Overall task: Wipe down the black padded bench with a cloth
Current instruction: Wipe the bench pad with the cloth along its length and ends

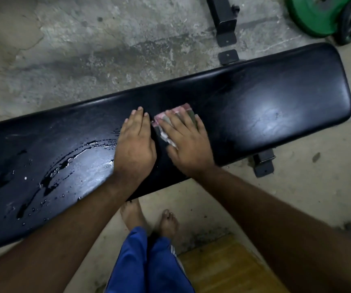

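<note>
No writing can be read anywhere on the bench (255,98), which runs across your view from near left to far right on a concrete floor (85,49); its black padding is glossy, with smeared streaks and beads of water (75,157) on the left part and a dull sheen toward the right end. At its middle lies the cloth (170,123), a small pinkish-grey folded rag, flat on the padding. Your right hand (186,142) presses on the cloth with fingers spread and straight, not curled round it. Your left hand (135,144) lies flat on the bare padding just beside it, fingers together and extended, holding nothing. Far right stands a green weight plate (316,15).
</note>
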The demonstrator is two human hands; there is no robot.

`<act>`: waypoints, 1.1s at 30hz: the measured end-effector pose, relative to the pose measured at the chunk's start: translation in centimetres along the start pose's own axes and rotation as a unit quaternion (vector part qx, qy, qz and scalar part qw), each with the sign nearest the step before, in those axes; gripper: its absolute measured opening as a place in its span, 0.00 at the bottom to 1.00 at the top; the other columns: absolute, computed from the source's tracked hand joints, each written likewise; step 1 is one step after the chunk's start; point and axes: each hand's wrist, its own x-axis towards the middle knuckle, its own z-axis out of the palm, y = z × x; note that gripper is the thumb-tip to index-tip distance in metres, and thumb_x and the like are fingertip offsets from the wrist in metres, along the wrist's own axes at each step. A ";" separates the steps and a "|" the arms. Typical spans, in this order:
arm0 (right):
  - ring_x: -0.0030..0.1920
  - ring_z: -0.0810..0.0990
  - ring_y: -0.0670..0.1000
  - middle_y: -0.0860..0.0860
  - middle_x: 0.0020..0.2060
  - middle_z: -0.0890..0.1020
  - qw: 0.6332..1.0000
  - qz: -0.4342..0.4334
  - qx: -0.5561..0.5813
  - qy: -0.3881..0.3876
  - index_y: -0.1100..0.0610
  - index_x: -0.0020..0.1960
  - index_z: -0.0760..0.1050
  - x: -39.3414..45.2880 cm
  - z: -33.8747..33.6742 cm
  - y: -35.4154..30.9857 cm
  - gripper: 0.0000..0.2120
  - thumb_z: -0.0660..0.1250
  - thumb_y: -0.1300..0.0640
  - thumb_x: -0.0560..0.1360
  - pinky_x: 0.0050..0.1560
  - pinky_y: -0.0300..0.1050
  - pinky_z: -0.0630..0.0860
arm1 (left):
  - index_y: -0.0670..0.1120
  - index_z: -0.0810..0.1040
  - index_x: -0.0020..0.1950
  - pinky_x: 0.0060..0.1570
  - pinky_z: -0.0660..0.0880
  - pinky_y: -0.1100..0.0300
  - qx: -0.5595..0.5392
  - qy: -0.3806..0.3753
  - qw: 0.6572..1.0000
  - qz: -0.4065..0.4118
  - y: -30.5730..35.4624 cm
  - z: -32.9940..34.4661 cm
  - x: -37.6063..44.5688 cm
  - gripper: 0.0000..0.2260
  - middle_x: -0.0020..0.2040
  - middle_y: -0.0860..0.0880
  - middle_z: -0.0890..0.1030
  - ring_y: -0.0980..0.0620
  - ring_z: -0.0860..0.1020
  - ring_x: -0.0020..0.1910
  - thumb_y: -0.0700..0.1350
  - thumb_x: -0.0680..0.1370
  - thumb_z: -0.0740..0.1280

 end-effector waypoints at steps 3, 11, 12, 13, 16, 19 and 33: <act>0.78 0.63 0.58 0.52 0.76 0.69 0.999 -0.021 -0.026 0.006 0.50 0.77 0.67 -0.2 -1.5 5.1 0.32 0.58 0.49 0.72 0.75 0.66 0.61 | 0.34 0.67 0.71 0.74 0.57 0.47 0.003 0.000 1.000 0.000 0.1 -0.1 -0.8 0.24 0.74 0.36 0.65 0.39 0.62 0.74 0.38 0.75 0.54; 0.79 0.60 0.58 0.53 0.78 0.66 0.999 -0.040 -0.027 -0.015 0.50 0.78 0.61 -4.0 -0.9 4.3 0.33 0.60 0.49 0.73 0.76 0.64 0.57 | 0.35 0.65 0.73 0.76 0.53 0.49 0.022 0.002 1.000 -0.008 -0.8 -0.3 -2.3 0.24 0.75 0.37 0.63 0.41 0.60 0.76 0.38 0.77 0.55; 0.78 0.61 0.60 0.53 0.77 0.66 0.999 0.047 -0.018 0.007 0.50 0.78 0.62 -3.1 -0.9 5.0 0.33 0.60 0.49 0.74 0.76 0.65 0.58 | 0.35 0.65 0.73 0.76 0.53 0.49 0.023 0.004 1.000 -0.004 -1.0 -0.3 -2.5 0.23 0.75 0.37 0.63 0.41 0.60 0.76 0.38 0.77 0.56; 0.78 0.60 0.60 0.53 0.78 0.66 0.990 0.141 -0.008 0.030 0.50 0.78 0.63 -2.2 -0.9 4.4 0.32 0.59 0.48 0.74 0.76 0.65 0.58 | 0.35 0.65 0.73 0.75 0.54 0.49 0.024 0.011 1.000 -0.002 -1.4 -0.4 -2.6 0.23 0.75 0.37 0.63 0.41 0.60 0.75 0.38 0.77 0.56; 0.79 0.59 0.58 0.52 0.78 0.65 0.998 0.060 -0.011 0.029 0.50 0.79 0.63 -3.1 0.7 -1.5 0.33 0.56 0.46 0.74 0.76 0.63 0.56 | 0.35 0.65 0.73 0.75 0.55 0.48 0.024 0.025 0.999 -0.027 -2.2 -1.0 -2.7 0.23 0.75 0.36 0.64 0.40 0.61 0.75 0.38 0.77 0.57; 0.78 0.61 0.58 0.52 0.77 0.67 0.996 -0.073 -0.044 -0.011 0.48 0.79 0.61 -3.2 0.0 1.2 0.34 0.58 0.46 0.73 0.75 0.62 0.57 | 0.35 0.65 0.73 0.75 0.54 0.50 0.020 0.025 0.999 -0.031 -2.5 -1.6 -2.8 0.22 0.74 0.36 0.64 0.40 0.61 0.75 0.37 0.78 0.57; 0.76 0.65 0.57 0.50 0.74 0.72 0.989 0.127 0.002 0.071 0.49 0.75 0.69 3.9 0.3 -1.6 0.31 0.56 0.50 0.73 0.76 0.62 0.59 | 0.34 0.67 0.71 0.74 0.57 0.46 0.035 0.020 0.999 -0.007 -4.7 -1.5 -1.8 0.22 0.73 0.36 0.66 0.39 0.63 0.74 0.40 0.78 0.56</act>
